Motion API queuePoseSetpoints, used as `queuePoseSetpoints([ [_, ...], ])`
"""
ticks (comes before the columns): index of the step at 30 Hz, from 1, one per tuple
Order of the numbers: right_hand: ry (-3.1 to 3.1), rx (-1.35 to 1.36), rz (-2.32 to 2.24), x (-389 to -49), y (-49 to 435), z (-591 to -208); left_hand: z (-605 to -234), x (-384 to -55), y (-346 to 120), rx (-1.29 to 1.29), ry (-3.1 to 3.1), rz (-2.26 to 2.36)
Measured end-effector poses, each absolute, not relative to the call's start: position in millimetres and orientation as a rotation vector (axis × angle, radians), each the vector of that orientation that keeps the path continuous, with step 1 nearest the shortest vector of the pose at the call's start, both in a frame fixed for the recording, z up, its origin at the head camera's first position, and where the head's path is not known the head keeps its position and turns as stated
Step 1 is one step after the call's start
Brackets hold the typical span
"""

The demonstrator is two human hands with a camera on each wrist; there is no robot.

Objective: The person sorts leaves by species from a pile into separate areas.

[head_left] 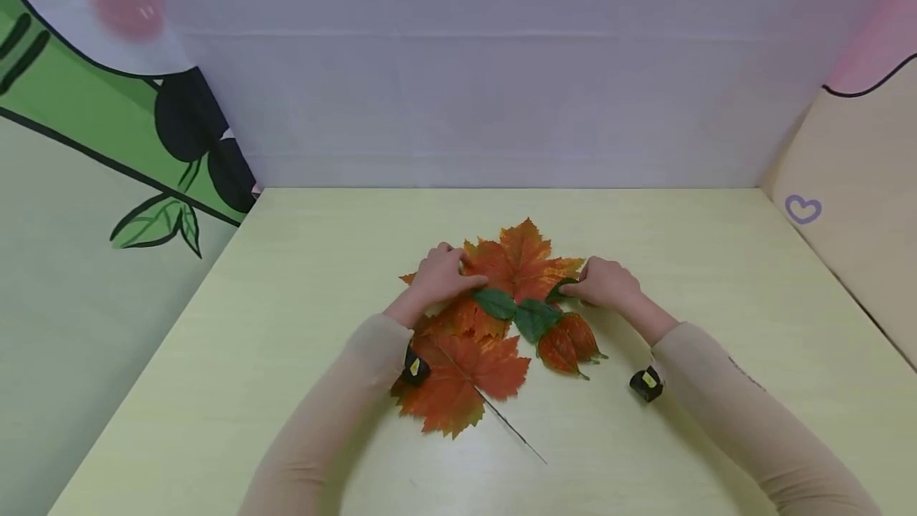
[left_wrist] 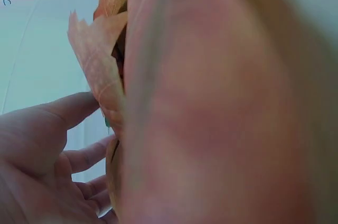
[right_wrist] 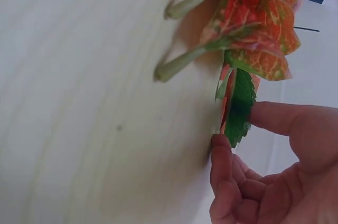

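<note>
Several orange-red maple-like leaves lie in a cluster on the table, with an upper leaf (head_left: 526,257) and a front leaf (head_left: 462,377) on a thin stem. My left hand (head_left: 440,273) rests on the left side of the upper leaf, its thumb and fingers spread; in the left wrist view its fingertips touch the leaves. With thumb and fingers, my right hand (head_left: 605,283) pinches the edge of a small green leaf (right_wrist: 243,105) at the cluster's right. Two more green leaves (head_left: 536,318) lie between the hands. Below them are two orange lantern-shaped pods (head_left: 571,341).
The pale wooden table (head_left: 236,325) meets a lilac backdrop (head_left: 501,110) at the back. Cartoon-printed panels (head_left: 143,158) flank it. A small black wrist camera (head_left: 646,383) hangs at the right sleeve, another (head_left: 414,369) at the left, over the front leaf.
</note>
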State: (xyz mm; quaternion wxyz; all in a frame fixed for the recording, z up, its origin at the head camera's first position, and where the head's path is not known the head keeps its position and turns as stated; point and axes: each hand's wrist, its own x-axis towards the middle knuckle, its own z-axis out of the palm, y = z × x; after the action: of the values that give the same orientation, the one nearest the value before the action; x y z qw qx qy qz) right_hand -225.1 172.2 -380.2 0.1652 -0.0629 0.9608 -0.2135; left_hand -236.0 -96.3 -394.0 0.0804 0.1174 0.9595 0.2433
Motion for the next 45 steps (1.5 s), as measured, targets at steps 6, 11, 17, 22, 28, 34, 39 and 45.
queuePoseSetpoints([
  [6,2.755,-0.147,-0.716,-227.8,171.0,-383.5,-395.0,-236.6,-96.3,0.373,2.863,0.831],
  [11,2.724,-0.033,-0.862,-230.6,175.4,-381.1,-393.0,-237.9,-94.7,0.394,2.86,0.894],
  [17,2.651,0.006,-1.027,-235.8,186.9,-377.5,-393.9,-238.4,-93.7,0.366,2.789,1.05],
  [22,2.615,-0.013,-1.105,-240.9,197.4,-371.0,-395.7,-237.0,-95.4,0.344,2.712,1.162],
  [28,2.581,0.032,-1.195,-252.1,211.4,-367.2,-396.6,-234.7,-95.6,0.333,2.67,1.244],
  [34,2.608,0.115,-1.239,-260.5,224.5,-367.1,-397.2,-233.8,-95.3,0.241,2.639,1.275],
  [39,2.626,0.159,-1.275,-263.9,238.7,-368.5,-393.4,-233.1,-95.8,0.197,2.595,1.304],
  [45,2.619,0.176,-1.29,-264.8,255.7,-372.4,-385.6,-233.6,-101.3,0.201,2.584,1.272],
])
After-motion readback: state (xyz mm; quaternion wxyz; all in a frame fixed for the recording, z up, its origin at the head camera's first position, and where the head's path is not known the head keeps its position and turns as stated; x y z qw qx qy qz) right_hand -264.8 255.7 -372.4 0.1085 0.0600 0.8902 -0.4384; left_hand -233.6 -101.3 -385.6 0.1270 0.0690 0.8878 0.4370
